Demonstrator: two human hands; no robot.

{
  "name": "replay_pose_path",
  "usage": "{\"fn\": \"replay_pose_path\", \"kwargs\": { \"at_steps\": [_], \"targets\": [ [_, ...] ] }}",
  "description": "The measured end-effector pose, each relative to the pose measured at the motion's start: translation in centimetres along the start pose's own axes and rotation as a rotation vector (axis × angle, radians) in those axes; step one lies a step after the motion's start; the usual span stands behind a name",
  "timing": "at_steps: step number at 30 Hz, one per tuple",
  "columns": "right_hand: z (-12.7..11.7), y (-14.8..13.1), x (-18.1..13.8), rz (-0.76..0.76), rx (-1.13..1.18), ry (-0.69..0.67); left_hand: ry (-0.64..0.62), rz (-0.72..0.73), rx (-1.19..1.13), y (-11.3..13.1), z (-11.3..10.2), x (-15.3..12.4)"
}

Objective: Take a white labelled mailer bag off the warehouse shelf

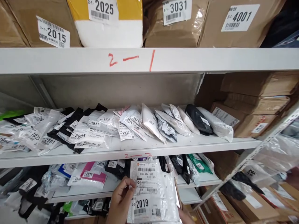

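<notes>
I hold a white plastic mailer upright near the bottom middle of the view; its labels read "830-X16 SY1" and "2019". My left hand grips its left edge, thumb on the label. My right hand shows only as a sliver under the mailer's lower right corner, and appears to support it. The mailer is in front of the lower shelves of a white metal rack.
The middle shelf carries several numbered white, grey and black mailers. Brown boxes stand at its right end. The top shelf holds large parcels labelled 2015, 2025, 3031, 4001. More bags fill the lower shelves, and boxes lie at lower right.
</notes>
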State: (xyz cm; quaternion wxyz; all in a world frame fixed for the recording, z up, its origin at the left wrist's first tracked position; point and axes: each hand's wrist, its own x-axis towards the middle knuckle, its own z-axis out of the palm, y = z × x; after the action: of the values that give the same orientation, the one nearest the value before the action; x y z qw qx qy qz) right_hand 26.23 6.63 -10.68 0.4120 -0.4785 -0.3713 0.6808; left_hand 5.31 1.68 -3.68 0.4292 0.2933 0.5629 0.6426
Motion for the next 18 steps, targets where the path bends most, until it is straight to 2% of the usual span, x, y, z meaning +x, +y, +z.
{"fn": "replay_pose_path", "kwargs": {
  "at_steps": [11,18],
  "targets": [
    [-0.1,-1.2,-1.6,0.018,0.076,-0.021,-0.140,-0.043,-0.078,0.8,1.1,-0.6],
    [0.0,-2.1,-2.3,-0.045,0.087,-0.030,-0.170,0.079,0.033,1.5,2.1,-1.2]
  ]
}}
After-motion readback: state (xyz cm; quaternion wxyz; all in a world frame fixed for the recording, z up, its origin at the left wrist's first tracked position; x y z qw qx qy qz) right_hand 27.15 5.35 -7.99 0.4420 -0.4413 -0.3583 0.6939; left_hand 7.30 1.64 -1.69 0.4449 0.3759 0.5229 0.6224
